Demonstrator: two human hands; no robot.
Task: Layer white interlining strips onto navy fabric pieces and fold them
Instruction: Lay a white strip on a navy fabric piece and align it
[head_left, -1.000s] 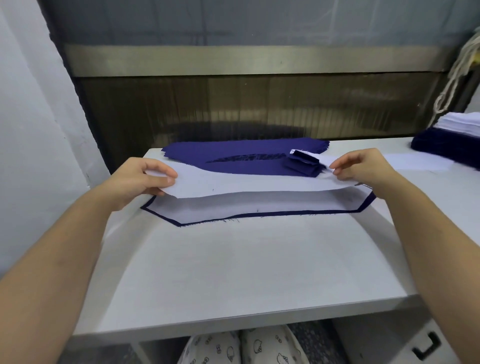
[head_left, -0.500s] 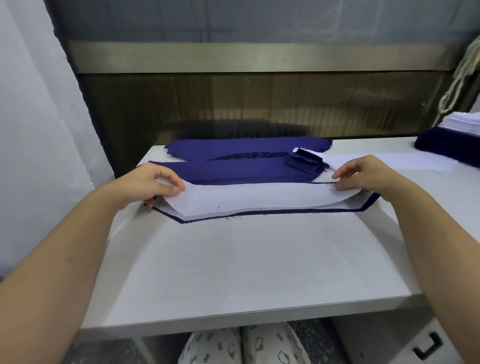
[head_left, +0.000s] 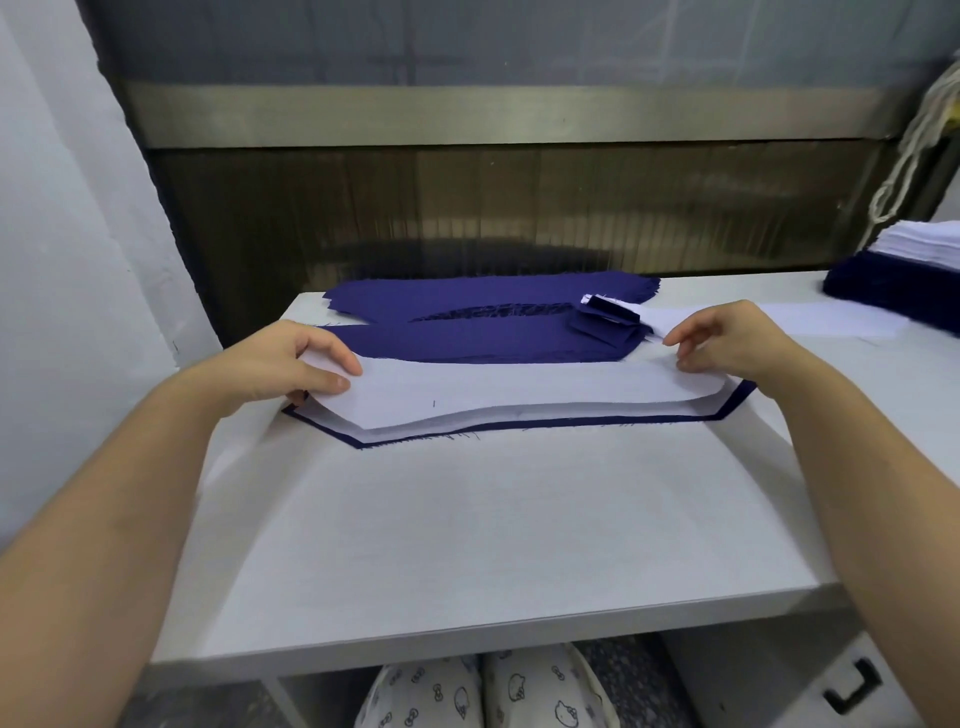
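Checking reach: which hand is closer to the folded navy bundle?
Right. The right hand is just right of the folded navy bundle; the left hand is far to its left.

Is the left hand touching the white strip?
Touching. The head view shows the left hand pinching the white strip at its end.

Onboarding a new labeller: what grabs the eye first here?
The left hand and right hand pinch the ends of a white interlining strip at centre, above a navy fabric piece. Behind lies a heap of navy pieces; a navy-and-white stack sits at far right.
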